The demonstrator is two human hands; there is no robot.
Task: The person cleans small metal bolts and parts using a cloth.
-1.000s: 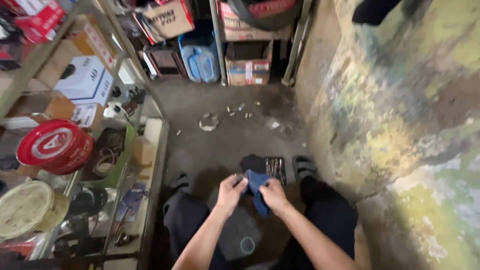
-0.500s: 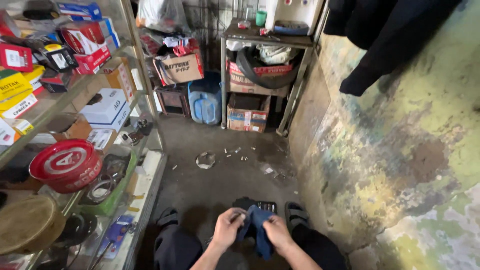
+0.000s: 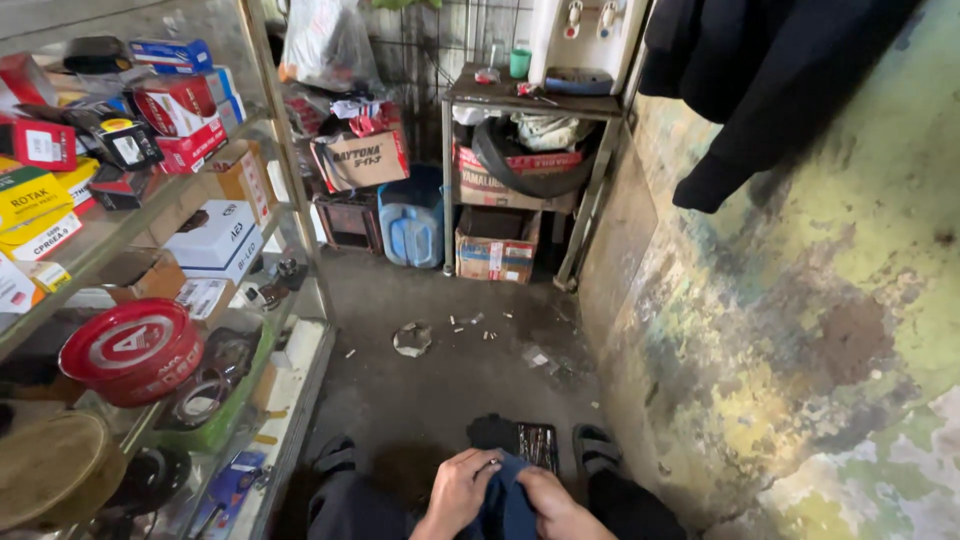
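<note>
A blue cloth [image 3: 505, 505] is gripped by the left hand [image 3: 458, 490] and right hand [image 3: 552, 505], fingers curled shut around it.

Both hands [image 3: 505, 495] and blue cloth [image 3: 507, 510] cut off by bottom edge.

two hands [image 3: 505, 495], one blue cloth [image 3: 506, 510], one blue jerrycan [image 3: 412, 222], two sandals [image 3: 596, 447].

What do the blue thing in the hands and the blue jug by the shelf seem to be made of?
Blue cloth: soft fabric, matte, folding between the left hand and right hand. Blue jug: probably moulded plastic, with a smooth, faintly shiny surface and rounded edges.
</note>
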